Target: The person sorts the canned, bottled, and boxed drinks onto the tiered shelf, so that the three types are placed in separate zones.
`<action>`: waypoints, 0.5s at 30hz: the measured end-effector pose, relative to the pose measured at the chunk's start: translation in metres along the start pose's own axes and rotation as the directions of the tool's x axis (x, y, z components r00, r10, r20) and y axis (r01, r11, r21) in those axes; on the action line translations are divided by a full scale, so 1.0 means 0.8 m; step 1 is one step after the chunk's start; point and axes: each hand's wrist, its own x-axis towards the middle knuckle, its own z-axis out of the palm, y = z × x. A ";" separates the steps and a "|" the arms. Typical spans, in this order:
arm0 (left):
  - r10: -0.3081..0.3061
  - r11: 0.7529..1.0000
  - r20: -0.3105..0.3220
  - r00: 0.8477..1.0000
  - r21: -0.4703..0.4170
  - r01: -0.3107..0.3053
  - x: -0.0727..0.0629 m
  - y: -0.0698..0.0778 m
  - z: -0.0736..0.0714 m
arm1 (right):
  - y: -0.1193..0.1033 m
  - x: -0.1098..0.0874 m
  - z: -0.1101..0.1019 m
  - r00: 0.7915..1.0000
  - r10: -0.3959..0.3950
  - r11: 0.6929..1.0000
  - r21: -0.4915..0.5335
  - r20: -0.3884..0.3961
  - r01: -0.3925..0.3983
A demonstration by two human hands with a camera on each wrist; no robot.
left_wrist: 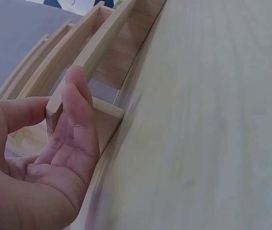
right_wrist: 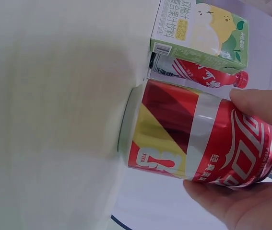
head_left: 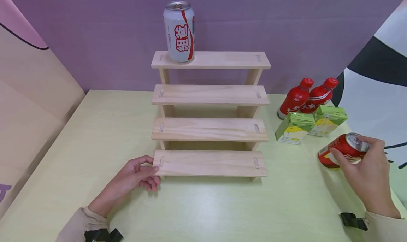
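A pale wooden tiered display rack (head_left: 210,129) stands on the table, and a white soda can (head_left: 175,31) is upright at the left of its top step. My left hand (head_left: 135,175) pinches the left end of the lowest step (head_left: 210,163) between thumb and fingers; the left wrist view shows fingers (left_wrist: 80,117) beneath the board. On the right, my right hand (head_left: 370,175) grips a red cola can (head_left: 338,152) near its top, thumb on one side and fingers on the other. Whether the can's base touches the table cannot be told.
Two green juice boxes (head_left: 297,125) stand beyond the red can, the other box (head_left: 330,118) slightly behind. Two red bottles (head_left: 294,99) with red caps are behind them. A purple backdrop (head_left: 95,40) rises behind the table (head_left: 203,210).
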 end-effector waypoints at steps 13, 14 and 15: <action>-0.008 1.000 0.006 1.000 -0.009 0.008 0.000 0.003 0.001 | -0.005 -0.004 -0.005 0.996 -0.023 1.000 0.006 -0.082 0.023; -0.008 1.000 0.006 1.000 -0.008 0.008 0.000 0.003 0.001 | -0.006 -0.004 -0.005 0.995 -0.025 0.999 0.018 -0.094 0.027; -0.009 1.000 0.006 1.000 -0.007 0.009 0.000 0.004 0.001 | -0.008 -0.004 -0.006 0.994 -0.032 0.999 0.031 -0.108 0.036</action>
